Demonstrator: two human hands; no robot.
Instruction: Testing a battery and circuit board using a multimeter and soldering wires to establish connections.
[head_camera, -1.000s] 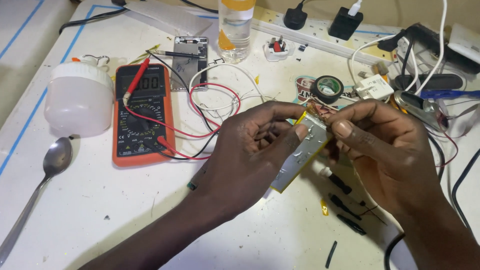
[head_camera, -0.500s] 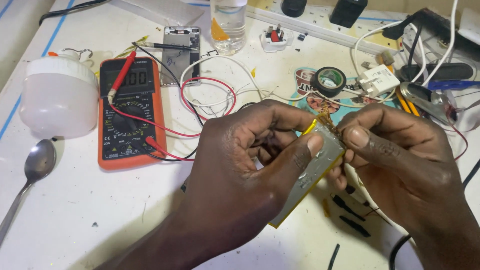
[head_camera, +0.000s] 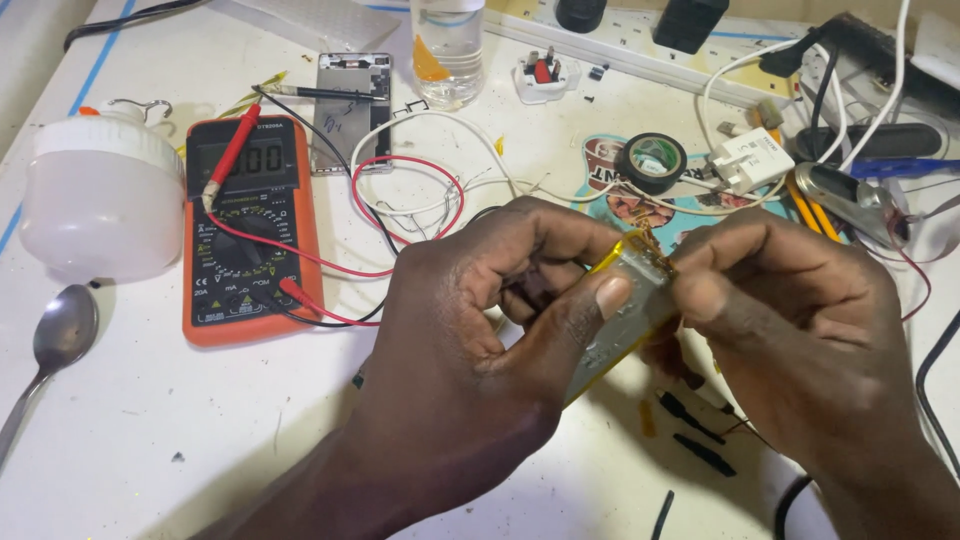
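My left hand (head_camera: 480, 340) grips a flat silver battery pack (head_camera: 625, 315) with a yellow-taped top edge, thumb pressed on its face. My right hand (head_camera: 800, 320) pinches the pack's upper end, where small contacts show by the yellow tape. Both hands hover over the white table (head_camera: 150, 430) at centre. An orange multimeter (head_camera: 250, 225) lies to the left with red and black probe leads (head_camera: 400, 215) looping toward my hands.
A white bulb-shaped lamp (head_camera: 100, 200) and a spoon (head_camera: 60, 340) lie far left. A bare phone frame (head_camera: 352, 105), a clear bottle (head_camera: 447, 50), a black tape roll (head_camera: 651, 160), a white charger (head_camera: 752, 160) and a power strip (head_camera: 640, 50) sit behind. Black tape scraps (head_camera: 700, 430) lie under my right hand.
The view has drifted so the table items sit lower and to the right. My hands have stayed closed on the battery pack, my right fingers shifting slightly along its top end.
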